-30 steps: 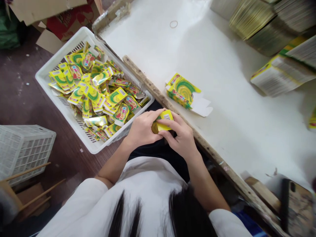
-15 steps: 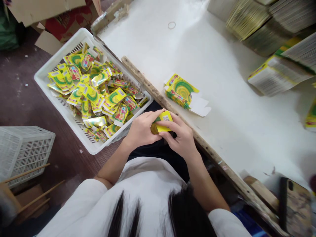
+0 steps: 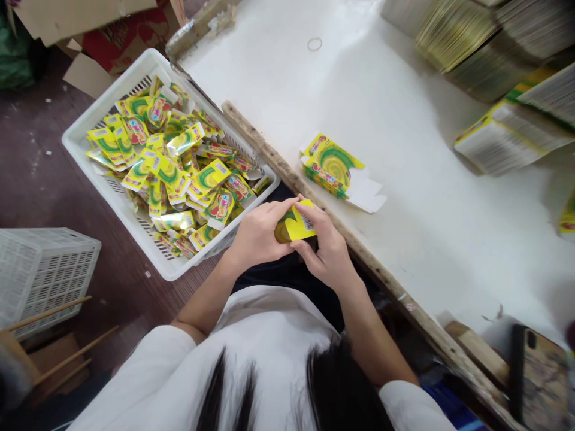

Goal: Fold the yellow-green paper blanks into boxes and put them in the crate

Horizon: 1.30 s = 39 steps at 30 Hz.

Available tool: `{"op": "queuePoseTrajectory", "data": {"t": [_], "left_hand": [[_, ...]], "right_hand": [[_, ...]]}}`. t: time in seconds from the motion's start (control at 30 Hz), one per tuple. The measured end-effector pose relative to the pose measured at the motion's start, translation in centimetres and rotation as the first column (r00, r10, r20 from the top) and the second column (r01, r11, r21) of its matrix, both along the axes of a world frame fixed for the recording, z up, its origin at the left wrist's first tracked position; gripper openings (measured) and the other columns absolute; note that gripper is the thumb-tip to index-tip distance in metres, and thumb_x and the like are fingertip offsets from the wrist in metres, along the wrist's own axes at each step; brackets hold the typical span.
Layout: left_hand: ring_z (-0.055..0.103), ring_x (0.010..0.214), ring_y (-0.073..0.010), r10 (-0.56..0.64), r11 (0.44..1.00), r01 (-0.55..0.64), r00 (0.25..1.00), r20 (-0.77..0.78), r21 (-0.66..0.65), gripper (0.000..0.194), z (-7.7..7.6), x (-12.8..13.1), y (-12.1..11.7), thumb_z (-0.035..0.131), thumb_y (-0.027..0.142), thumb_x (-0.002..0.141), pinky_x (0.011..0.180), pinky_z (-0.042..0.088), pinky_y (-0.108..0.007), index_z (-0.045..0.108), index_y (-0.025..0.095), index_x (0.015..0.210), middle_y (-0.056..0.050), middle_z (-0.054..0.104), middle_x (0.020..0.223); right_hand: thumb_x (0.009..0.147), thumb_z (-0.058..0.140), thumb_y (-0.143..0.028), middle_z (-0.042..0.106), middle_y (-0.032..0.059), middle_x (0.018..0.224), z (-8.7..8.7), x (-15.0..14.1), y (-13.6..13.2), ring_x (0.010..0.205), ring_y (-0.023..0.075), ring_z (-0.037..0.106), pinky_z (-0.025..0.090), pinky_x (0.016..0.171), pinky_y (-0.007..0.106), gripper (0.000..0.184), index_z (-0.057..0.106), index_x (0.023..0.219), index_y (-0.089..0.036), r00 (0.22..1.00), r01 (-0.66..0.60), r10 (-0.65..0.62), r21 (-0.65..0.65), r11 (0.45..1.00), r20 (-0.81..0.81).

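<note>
Between my two hands, just off the table's wooden edge, is a small yellow and green cardboard box (image 3: 296, 226) with a barcode on its right part. My left hand (image 3: 259, 234) grips its left side, thumb along the top. On the right side, my right hand (image 3: 327, 239) holds it between thumb and fingers; some fingertips are hidden. A small stack of flattened boxes (image 3: 330, 163) of the same print lies on the table ahead, white flaps sticking out to the right. Left of my hands, a white plastic basket (image 3: 114, 206) holds many such boxes in a loose heap.
Bundles of flat cartons (image 3: 476, 66) stand at the table's far right. A phone (image 3: 541, 374) lies near the lower right edge, and a rubber band (image 3: 314, 44) on the white table (image 3: 269, 66). A white crate (image 3: 58, 275) and a cardboard carton (image 3: 130, 39) are on the left.
My right index finger has lifted from across the box's face to its upper edge, uncovering more of the yellow end and barcode. The left hand stays nearly still.
</note>
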<state>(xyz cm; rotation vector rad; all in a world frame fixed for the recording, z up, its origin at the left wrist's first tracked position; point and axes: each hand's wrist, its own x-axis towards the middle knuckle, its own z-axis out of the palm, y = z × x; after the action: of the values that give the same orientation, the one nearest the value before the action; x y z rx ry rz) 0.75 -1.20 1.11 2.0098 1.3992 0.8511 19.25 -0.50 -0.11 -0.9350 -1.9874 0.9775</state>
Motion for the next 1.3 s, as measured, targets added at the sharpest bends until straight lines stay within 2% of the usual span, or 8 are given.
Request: {"op": "queuePoseTrajectory", "data": {"t": [0.1,0.23,0.47,0.63,0.87,1.13,1.3], "left_hand": [[0.068,0.115,-0.0286,0.01,1.0,-0.01,1.0,-0.016,-0.026,0.066,0.06,-0.06,-0.11,0.074,0.036,0.078,0.101,0.053,-0.042,0.054,0.016,0.137,-0.013,0.07,0.127],[0.068,0.114,-0.0282,0.013,0.999,-0.014,1.0,-0.026,-0.039,0.065,0.19,-0.06,-0.22,0.072,0.027,0.074,0.099,0.054,-0.04,0.056,0.015,0.136,-0.012,0.071,0.124],[0.069,0.11,-0.0268,0.011,0.999,-0.011,1.0,-0.015,-0.037,0.065,0.26,0.03,-0.18,0.072,0.026,0.073,0.097,0.055,-0.038,0.056,0.015,0.135,-0.011,0.072,0.121],[0.069,0.112,-0.0268,0.008,0.999,-0.008,1.0,-0.001,-0.037,0.065,0.26,0.08,-0.17,0.071,0.025,0.073,0.099,0.054,-0.039,0.056,0.015,0.136,-0.011,0.071,0.124],[0.067,0.117,-0.0272,0.006,0.999,-0.005,1.0,0.023,-0.041,0.066,0.34,0.17,-0.05,0.071,0.024,0.075,0.103,0.053,-0.041,0.054,0.016,0.138,-0.012,0.07,0.128],[0.066,0.121,-0.0279,0.019,0.999,-0.018,1.0,0.018,-0.051,0.068,0.42,0.2,0.02,0.071,0.025,0.075,0.105,0.052,-0.042,0.052,0.017,0.14,-0.012,0.067,0.134],[0.067,0.12,-0.0269,0.022,0.999,-0.021,0.999,0.028,-0.039,0.069,0.41,0.18,0.0,0.071,0.024,0.074,0.106,0.052,-0.04,0.051,0.016,0.14,-0.012,0.067,0.136]], "right_hand": [[0.101,0.055,-0.041,0.05,0.0139,0.155,0.15,0.07,0.07,0.146,0.0317,0.046,0.044,0.117,0.054,0.05,0.048,0.148,-0.025,0.999,0.001,-0.001,-0.004,1.0,0.041],[0.101,0.055,-0.038,0.057,0.0125,0.149,0.37,0.27,0.3,0.139,0.0307,0.054,0.051,0.111,0.05,0.032,0.065,0.129,-0.025,0.997,0.006,-0.006,0.007,1.0,0.073],[0.1,0.058,-0.039,0.062,0.0132,0.144,0.25,0.37,0.35,0.134,0.0301,0.059,0.054,0.108,0.047,0.028,0.07,0.12,-0.023,0.998,0.022,-0.024,0.032,0.999,0.051],[0.098,0.061,-0.032,0.061,0.0115,0.145,0.24,0.13,0.21,0.134,0.0303,0.059,0.055,0.107,0.048,0.028,0.069,0.124,-0.025,0.997,0.041,-0.043,0.038,0.998,0.061],[0.097,0.061,-0.031,0.059,0.0112,0.146,0.22,-0.12,0.13,0.135,0.0301,0.057,0.054,0.108,0.048,0.032,0.065,0.129,-0.027,0.996,0.06,-0.063,0.042,0.997,0.058],[0.099,0.058,-0.036,0.061,0.0121,0.142,-0.2,-0.2,0.06,0.135,0.0309,0.057,0.051,0.11,0.05,0.051,0.045,0.148,-0.027,0.995,0.078,-0.081,0.059,0.995,0.06],[0.099,0.058,-0.034,0.06,0.0126,0.143,-0.37,-0.26,0.02,0.136,0.0304,0.056,0.051,0.111,0.049,0.054,0.042,0.151,-0.026,0.996,0.075,-0.078,0.066,0.995,0.043]]}}
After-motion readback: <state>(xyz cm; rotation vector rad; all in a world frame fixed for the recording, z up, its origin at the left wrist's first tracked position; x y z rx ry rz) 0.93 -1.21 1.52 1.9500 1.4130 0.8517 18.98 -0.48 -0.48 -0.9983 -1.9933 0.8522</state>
